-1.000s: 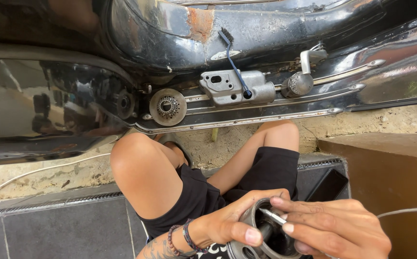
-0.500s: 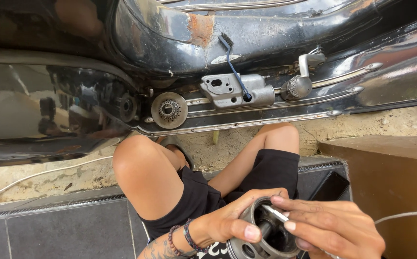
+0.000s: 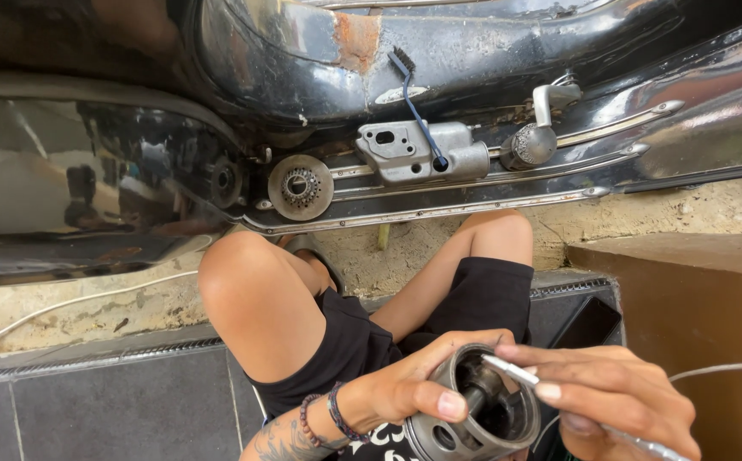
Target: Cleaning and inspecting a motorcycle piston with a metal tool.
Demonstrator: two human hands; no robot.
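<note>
**Piston held low in the lap, a thin tool in its open end**

The piston [image 3: 473, 408] sits at the bottom of the view, just above the person's lap and well below the black scooter body [image 3: 371, 94] that fills the top. It is a short grey metal cylinder, dull and grimy, with ring grooves round its outside and a round pin hole in the side wall. Its hollow end tilts up toward the camera, dark inside, which seems to be why it is held this way: the inside can be looked into and reached.

The left hand [image 3: 405, 388] is wrapped round the piston from the left, thumb pressed on the near rim, fingers curled behind. That grip appears to steady it against pressure from the other side. The right hand [image 3: 618, 401], just right of the piston, pinches a slim silver tool [image 3: 516, 373] between thumb and fingertips like a pen, its tip lying across the open mouth.

Above the piston, the knees are drawn up and apart, leaving room for the work. Farther up, on the scooter's running board, lie a round gear-like part [image 3: 300, 186], a grey cast housing [image 3: 418, 154] with a blue-handled brush [image 3: 413, 102] leaning over it, and a kick lever [image 3: 541, 128]. A brown box [image 3: 686, 299] stands right of the piston.
</note>
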